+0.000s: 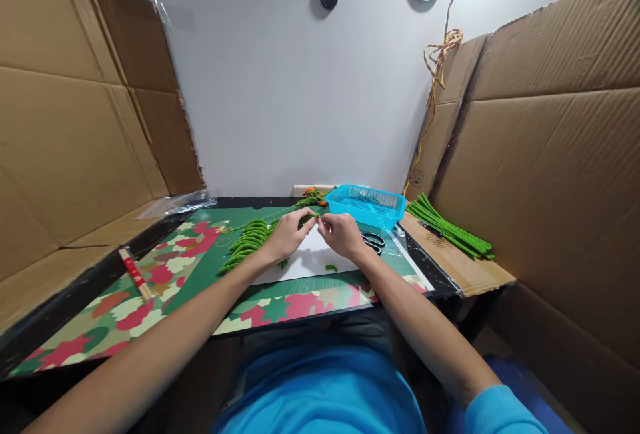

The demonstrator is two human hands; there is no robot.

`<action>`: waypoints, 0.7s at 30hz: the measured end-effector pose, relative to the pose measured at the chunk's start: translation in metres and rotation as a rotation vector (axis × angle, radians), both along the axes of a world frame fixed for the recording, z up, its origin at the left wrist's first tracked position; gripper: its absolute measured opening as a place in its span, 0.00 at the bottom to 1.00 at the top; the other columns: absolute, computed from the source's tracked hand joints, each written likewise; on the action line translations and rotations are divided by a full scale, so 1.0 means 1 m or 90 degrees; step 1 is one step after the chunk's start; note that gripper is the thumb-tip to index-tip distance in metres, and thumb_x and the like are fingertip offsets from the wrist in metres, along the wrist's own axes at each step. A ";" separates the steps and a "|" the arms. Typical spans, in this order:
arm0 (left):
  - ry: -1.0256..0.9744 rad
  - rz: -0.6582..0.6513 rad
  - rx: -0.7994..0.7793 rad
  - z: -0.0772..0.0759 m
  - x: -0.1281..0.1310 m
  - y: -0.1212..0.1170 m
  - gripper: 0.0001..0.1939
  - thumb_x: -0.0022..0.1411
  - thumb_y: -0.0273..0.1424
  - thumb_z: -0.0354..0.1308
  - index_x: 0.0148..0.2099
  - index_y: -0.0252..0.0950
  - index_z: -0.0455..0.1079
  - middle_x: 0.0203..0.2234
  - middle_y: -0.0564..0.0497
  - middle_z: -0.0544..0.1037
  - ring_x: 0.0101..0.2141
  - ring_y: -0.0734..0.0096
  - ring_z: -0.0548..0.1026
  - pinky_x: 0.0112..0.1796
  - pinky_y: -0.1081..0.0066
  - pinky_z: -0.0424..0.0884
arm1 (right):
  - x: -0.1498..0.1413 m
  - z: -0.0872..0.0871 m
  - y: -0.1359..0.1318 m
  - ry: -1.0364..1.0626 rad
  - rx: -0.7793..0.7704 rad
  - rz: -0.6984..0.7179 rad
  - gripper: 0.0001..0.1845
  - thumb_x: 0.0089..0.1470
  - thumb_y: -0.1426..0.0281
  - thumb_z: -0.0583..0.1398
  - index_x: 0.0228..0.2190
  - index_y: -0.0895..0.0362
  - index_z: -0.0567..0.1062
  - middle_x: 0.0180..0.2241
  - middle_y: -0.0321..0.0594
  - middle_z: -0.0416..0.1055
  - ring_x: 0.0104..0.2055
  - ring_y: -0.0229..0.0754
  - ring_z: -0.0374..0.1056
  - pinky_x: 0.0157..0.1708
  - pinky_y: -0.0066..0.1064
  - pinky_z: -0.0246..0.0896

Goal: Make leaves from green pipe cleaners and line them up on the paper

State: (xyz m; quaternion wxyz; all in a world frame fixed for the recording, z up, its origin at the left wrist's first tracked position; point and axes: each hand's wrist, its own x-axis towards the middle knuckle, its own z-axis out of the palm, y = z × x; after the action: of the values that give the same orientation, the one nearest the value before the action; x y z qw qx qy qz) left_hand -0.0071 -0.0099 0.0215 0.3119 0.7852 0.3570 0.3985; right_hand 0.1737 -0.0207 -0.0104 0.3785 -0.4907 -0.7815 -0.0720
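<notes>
Over a white sheet of paper (310, 257), my two hands meet with fingertips nearly touching. My left hand (289, 233) is closed in a pinch on a short green pipe cleaner (317, 215). From the other side, my right hand (342, 231) pinches the same fuzzy piece; most of it is hidden by the fingers. Left of my left hand lies a row of bent green pipe cleaner pieces (245, 246). A small curled green piece (331, 267) rests on the paper below my hands. Black-handled scissors (374, 242) lie just right of my right hand.
Behind my right hand stands a blue plastic basket (367, 204). Straight green pipe cleaners (450, 227) lie bundled on cardboard at right. Orange and green fuzzy flowers (314, 194) are at the back. A red-wrapped chopstick packet (135, 274) lies left. Cardboard walls (560, 134) flank the table.
</notes>
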 end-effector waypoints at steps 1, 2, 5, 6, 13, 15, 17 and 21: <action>-0.007 -0.001 -0.006 0.000 0.000 0.001 0.10 0.73 0.35 0.63 0.48 0.32 0.74 0.38 0.50 0.79 0.32 0.71 0.77 0.33 0.69 0.78 | 0.001 0.001 0.000 0.006 0.000 0.001 0.13 0.69 0.62 0.63 0.46 0.59 0.77 0.42 0.40 0.78 0.38 0.40 0.76 0.40 0.36 0.76; -0.015 -0.004 -0.018 -0.001 0.000 0.002 0.11 0.73 0.35 0.62 0.49 0.32 0.74 0.38 0.50 0.78 0.32 0.72 0.77 0.32 0.70 0.78 | 0.001 0.001 0.000 0.012 0.003 0.003 0.12 0.69 0.62 0.63 0.44 0.59 0.77 0.40 0.39 0.78 0.37 0.40 0.76 0.39 0.36 0.76; -0.037 -0.022 -0.075 -0.005 0.000 0.009 0.12 0.74 0.37 0.61 0.51 0.33 0.73 0.36 0.52 0.78 0.27 0.75 0.75 0.27 0.73 0.75 | 0.004 0.005 0.000 0.036 0.026 0.003 0.11 0.70 0.65 0.61 0.37 0.59 0.78 0.32 0.36 0.77 0.31 0.37 0.72 0.36 0.31 0.70; -0.042 -0.032 -0.096 -0.007 0.000 0.011 0.12 0.74 0.37 0.61 0.50 0.32 0.73 0.35 0.52 0.78 0.26 0.76 0.75 0.26 0.74 0.75 | 0.005 0.006 0.000 0.045 0.035 0.002 0.12 0.71 0.66 0.59 0.36 0.58 0.78 0.30 0.36 0.77 0.29 0.37 0.71 0.34 0.30 0.66; -0.105 -0.042 -0.155 -0.009 0.001 0.014 0.14 0.75 0.38 0.60 0.53 0.33 0.73 0.36 0.51 0.78 0.27 0.75 0.75 0.27 0.73 0.75 | 0.004 0.006 -0.005 0.066 0.070 0.023 0.15 0.69 0.69 0.58 0.30 0.56 0.78 0.24 0.36 0.75 0.24 0.38 0.66 0.29 0.29 0.50; -0.115 -0.032 -0.154 -0.008 0.001 0.013 0.14 0.75 0.38 0.60 0.53 0.33 0.73 0.37 0.50 0.78 0.28 0.74 0.76 0.28 0.73 0.76 | 0.002 0.005 -0.007 0.062 0.068 0.040 0.15 0.68 0.69 0.58 0.29 0.56 0.77 0.23 0.36 0.74 0.24 0.37 0.66 0.29 0.29 0.49; -0.118 -0.024 -0.148 -0.007 0.001 0.011 0.13 0.74 0.37 0.61 0.53 0.33 0.73 0.38 0.50 0.78 0.29 0.74 0.76 0.28 0.72 0.77 | 0.001 0.004 -0.008 0.059 0.065 0.057 0.14 0.68 0.70 0.58 0.29 0.56 0.77 0.23 0.36 0.75 0.24 0.37 0.66 0.30 0.28 0.50; -0.122 -0.009 -0.114 -0.008 0.003 0.010 0.13 0.74 0.36 0.61 0.53 0.33 0.73 0.37 0.51 0.78 0.29 0.74 0.76 0.28 0.73 0.76 | 0.001 0.003 -0.010 0.057 0.057 0.073 0.13 0.68 0.71 0.58 0.31 0.56 0.79 0.23 0.36 0.75 0.24 0.37 0.66 0.30 0.28 0.51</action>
State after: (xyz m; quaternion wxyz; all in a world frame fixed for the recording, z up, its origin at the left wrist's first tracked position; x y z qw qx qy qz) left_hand -0.0037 -0.0001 0.0137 0.4159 0.7153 0.3541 0.4359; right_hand 0.1742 -0.0305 -0.0076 0.4384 -0.4303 -0.7866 -0.0633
